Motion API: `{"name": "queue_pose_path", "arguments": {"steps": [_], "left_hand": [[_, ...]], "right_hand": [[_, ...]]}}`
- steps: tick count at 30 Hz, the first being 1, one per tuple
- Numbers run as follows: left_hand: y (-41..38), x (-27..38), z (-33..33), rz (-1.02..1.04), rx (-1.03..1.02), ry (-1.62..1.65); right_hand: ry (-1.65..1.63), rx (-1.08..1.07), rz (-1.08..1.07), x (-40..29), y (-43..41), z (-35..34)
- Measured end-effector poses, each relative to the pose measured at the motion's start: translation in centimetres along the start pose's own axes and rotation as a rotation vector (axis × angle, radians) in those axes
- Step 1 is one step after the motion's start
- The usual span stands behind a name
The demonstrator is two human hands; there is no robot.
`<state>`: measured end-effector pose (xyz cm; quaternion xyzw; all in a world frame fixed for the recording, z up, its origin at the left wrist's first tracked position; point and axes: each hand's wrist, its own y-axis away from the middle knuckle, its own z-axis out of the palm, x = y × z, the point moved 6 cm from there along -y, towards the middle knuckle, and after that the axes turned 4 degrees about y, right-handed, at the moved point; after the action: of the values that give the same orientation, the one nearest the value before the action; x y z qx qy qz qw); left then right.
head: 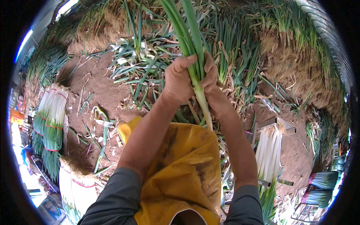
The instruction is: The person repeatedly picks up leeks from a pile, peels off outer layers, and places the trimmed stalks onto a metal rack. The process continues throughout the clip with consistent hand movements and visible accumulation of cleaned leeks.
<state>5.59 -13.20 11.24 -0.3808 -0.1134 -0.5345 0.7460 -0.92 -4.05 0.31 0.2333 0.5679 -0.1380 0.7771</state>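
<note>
Both bare hands grip one large green onion (203, 102) in front of my chest. Its green leaves point away from me, and its pale stem slants down toward my lap. My left hand (180, 77) closes round the leaf bases from the left, thumb on top. From the right, my right hand (210, 71) holds the same part, fingers curled against the leaves. The root end reaches over the edge of a stained yellow apron (180, 160). Loose peeled leaves (140, 67) lie beyond my left hand.
Tied green onion bundles (53, 118) and a white-stemmed bundle (77, 188) stand at left. At right, peeled onions (268, 154) rest in a metal stand (264, 182). Heaps of unpeeled onions (292, 56) line the back and right. Scraps lie on the dirt floor (92, 70).
</note>
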Motion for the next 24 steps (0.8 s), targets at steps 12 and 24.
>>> {"name": "queue_pose_path", "arguments": {"steps": [12,24], "left_hand": [[0.7,4.9,-2.4,0.106,-0.016,0.085],[1.6,5.7,-6.6,0.352,0.522,0.075]], "right_hand": [[-0.332,0.286,-0.011,5.0,-0.2,-9.1],[0.812,0.226,-0.362,0.3,4.3,-6.1]]}}
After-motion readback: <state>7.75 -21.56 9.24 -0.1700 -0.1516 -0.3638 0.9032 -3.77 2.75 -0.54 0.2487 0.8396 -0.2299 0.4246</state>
